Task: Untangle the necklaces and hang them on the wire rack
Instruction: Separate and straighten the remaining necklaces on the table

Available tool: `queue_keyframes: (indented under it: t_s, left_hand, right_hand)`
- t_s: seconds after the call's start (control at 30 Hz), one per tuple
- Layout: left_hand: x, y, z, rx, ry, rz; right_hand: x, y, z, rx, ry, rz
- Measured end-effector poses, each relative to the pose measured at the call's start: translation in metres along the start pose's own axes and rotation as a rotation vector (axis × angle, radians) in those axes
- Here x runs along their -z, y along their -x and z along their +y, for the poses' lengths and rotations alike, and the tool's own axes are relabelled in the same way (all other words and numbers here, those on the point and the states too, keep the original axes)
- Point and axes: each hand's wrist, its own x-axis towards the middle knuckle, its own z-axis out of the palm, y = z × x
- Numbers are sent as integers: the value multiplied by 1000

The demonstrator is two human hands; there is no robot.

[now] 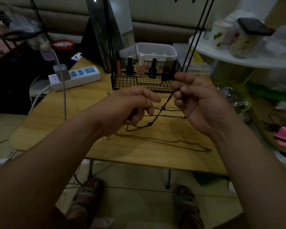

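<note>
My right hand (196, 103) pinches the dark cord necklace (163, 107) high; my left hand (132, 109) curls round its lower loop, I judge to draw it taut and show the knots; the chain necklace (155, 139) lies on the table (59, 123), before the wire rack (132, 81).

Home, lived-in room corner, dim light. Low wooden tabletop (56, 123) on folding legs over tiled floor (139, 182); padded sofa back (155, 30) behind. Personal care stuff: nail polish bottles (140, 66) in the rack (127, 82) basket, leaning mirror (109, 27), plastic box (155, 50). Power strip (76, 78) with a charger plugged in. Round white shelf (221, 57) at right holds a cup (219, 34) and jar (244, 42). Clutter and bags on both sides. Person wears slippers (86, 195).
</note>
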Motion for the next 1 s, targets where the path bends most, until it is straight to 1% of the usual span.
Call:
queue_keyframes:
  t_s: [0.07,0.17,0.23,0.3,0.33,0.4,0.53,0.6,0.67,0.73,0.77,0.8,0.9,1.0]
  left_hand:
    - [0,0,0,8,-29,42]
    - [-3,0,-6,-18,-264,78]
    - [-8,-2,-10,-52,-444,53]
    - [-15,-3,-13,-87,-567,8]
    - [-18,-4,-14,-101,-596,-2]
    - [-21,-6,-14,-103,-577,17]
    - [-21,-6,-10,-80,-488,26]
    - [-20,-4,-8,-79,-473,46]
    - [-20,-2,-7,-88,-461,75]
    - [-20,-1,-7,-96,-449,91]
    - [-20,0,-7,-100,-442,95]
    - [-20,0,-7,-107,-437,99]
    - [-20,0,-6,-151,-454,121]
    - [-20,0,-6,-178,-507,147]
  right_hand:
    - [0,0,-1,-4,1,9]
    - [-1,2,-1,-13,-8,-6]
    - [-4,4,1,-21,-13,-26]
    - [-8,4,2,-26,-21,-45]
    - [-10,4,2,-27,-26,-52]
    - [-11,4,3,-28,-34,-38]
    - [-5,1,2,-16,-37,98]
    - [-1,0,3,-17,81,213]
    - [2,1,6,1,405,332]
    - [3,4,10,79,743,394]
    - [2,7,11,126,835,378]
    - [0,9,11,154,875,330]
    - [-9,16,13,163,874,142]
    - [-12,20,15,169,906,52]
